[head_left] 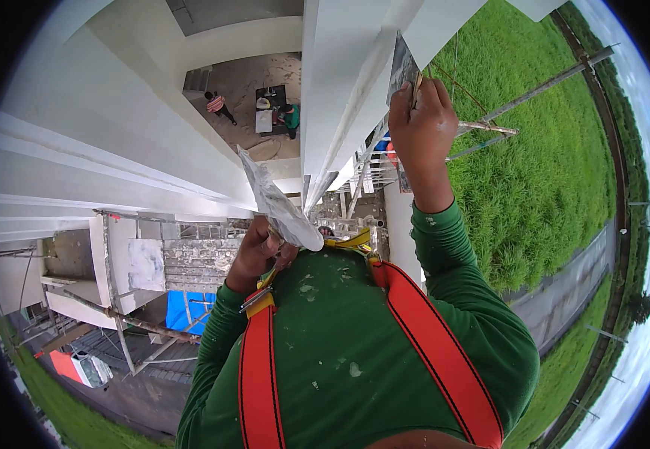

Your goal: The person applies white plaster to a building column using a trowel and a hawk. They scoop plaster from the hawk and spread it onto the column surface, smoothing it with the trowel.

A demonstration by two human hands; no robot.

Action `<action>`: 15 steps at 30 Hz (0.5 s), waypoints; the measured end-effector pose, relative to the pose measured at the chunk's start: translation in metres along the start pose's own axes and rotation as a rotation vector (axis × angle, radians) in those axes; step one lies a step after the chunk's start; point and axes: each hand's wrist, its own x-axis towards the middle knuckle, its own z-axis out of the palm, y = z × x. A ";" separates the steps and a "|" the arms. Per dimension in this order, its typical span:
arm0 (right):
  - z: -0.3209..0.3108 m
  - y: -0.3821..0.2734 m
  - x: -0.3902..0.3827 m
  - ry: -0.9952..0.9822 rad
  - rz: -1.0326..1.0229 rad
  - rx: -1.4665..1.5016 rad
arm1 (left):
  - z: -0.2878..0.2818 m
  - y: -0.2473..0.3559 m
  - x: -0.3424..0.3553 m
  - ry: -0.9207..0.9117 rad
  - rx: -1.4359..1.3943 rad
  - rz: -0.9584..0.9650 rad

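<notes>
My right hand is raised at the upper right, its fingers wrapped round the handle of a plastering trowel. The flat grey blade stands against the edge of a white wall column. Close to my chest, my left hand grips a plasterer's hawk from below. This board is tilted, seen nearly edge-on, and smeared with white putty. My left fingers are partly hidden by it.
White walls rise at the left. Far below are two people, one near a dark table. Scaffold poles jut out at the right, over grass. More scaffolding stands lower left. A red harness crosses my chest.
</notes>
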 end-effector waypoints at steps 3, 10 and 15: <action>0.005 -0.002 -0.001 -0.014 0.017 -0.067 | -0.012 -0.006 -0.002 -0.093 -0.027 0.012; 0.024 -0.002 -0.037 -0.072 0.102 -0.125 | -0.021 -0.006 -0.009 -0.089 0.022 -0.026; 0.050 0.017 -0.072 -0.062 0.110 -0.073 | -0.004 0.006 -0.012 0.085 0.027 -0.099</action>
